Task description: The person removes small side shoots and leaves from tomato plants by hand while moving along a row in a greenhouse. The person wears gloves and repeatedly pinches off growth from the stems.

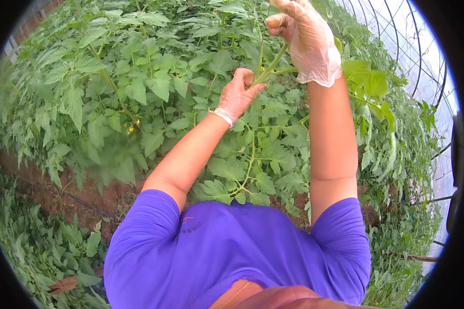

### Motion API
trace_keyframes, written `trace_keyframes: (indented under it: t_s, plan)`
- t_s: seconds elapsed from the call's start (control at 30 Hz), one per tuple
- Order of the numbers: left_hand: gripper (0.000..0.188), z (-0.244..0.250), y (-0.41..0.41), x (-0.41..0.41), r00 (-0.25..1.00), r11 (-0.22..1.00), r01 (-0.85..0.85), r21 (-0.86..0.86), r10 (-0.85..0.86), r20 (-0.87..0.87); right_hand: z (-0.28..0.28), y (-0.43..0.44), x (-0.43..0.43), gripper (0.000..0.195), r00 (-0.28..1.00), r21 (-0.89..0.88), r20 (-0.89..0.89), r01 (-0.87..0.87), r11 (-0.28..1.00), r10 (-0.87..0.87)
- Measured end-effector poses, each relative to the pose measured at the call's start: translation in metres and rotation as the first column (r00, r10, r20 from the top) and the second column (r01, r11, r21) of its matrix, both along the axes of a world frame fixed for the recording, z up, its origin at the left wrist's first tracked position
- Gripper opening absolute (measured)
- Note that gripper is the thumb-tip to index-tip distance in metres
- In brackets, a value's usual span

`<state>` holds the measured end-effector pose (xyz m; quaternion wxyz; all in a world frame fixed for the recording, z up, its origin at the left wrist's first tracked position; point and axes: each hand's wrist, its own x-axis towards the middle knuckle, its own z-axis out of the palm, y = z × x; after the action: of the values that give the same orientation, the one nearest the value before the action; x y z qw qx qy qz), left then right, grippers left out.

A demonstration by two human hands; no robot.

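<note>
A thick green tomato stem (270, 67) leans up and to the right in front of me. My left hand (236, 94), in a thin clear glove, holds its lower part between thumb and forefinger. Higher up, my right hand (311, 42) wears a loose clear glove, with its fingers curled and partly cut off by the top edge. Its fingertips pinch a thin dark string (262, 38) that runs down beside the stem. A side shoot (284, 71) passes behind the right wrist, and broad leaves (365, 79) show to the right of that forearm.
Dense tomato foliage (166, 77) surrounds both hands. Another stem (110, 81) rises at left, with yellow flowers (130, 129) near it. Brown soil (81, 197) separates this row from lower plants (69, 239). Curved greenhouse ribs (419, 50) and plastic film (429, 34) stand at right.
</note>
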<state>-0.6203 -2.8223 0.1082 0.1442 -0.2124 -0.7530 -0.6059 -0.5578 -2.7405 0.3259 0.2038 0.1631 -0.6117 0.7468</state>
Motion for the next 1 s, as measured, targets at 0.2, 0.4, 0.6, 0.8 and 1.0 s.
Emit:
trace_keyframes:
  t_s: [0.2, 0.4, 0.6, 0.8, 1.0]
  plan:
    - [0.046, 0.007, -0.011, -0.022, 0.991, 0.982, -0.124, 0.140, 0.128, -0.027, 0.048, 0.042, -0.011, 0.028, 0.984, 0.684, -0.099, -0.042, 0.728, 0.150]
    - [0.054, 0.012, -0.011, -0.014, 0.904, 0.961, -0.225, 0.164, 0.268, -0.334, 0.078, 0.099, -0.055, 0.013, 0.988, 0.805, 0.083, 0.012, 0.594, -0.132]
    - [0.052, 0.047, -0.023, -0.003, 0.899, 0.973, -0.219, -0.078, 0.170, -0.404, 0.087, 0.087, -0.074, 0.024, 0.944, 0.614, 0.328, -0.174, 0.770, -0.048]
    - [0.045, 0.049, -0.026, 0.005, 0.840, 0.995, 0.051, -0.082, -0.088, -0.536, 0.091, 0.059, -0.036, 0.064, 0.889, 0.668, 0.218, -0.436, 0.603, 0.402]
    - [0.038, 0.053, -0.028, 0.016, 0.881, 0.905, 0.384, -0.183, -0.418, -0.221, 0.063, 0.101, -0.008, 0.093, 0.860, 0.567, 0.205, -0.494, 0.659, 0.468]
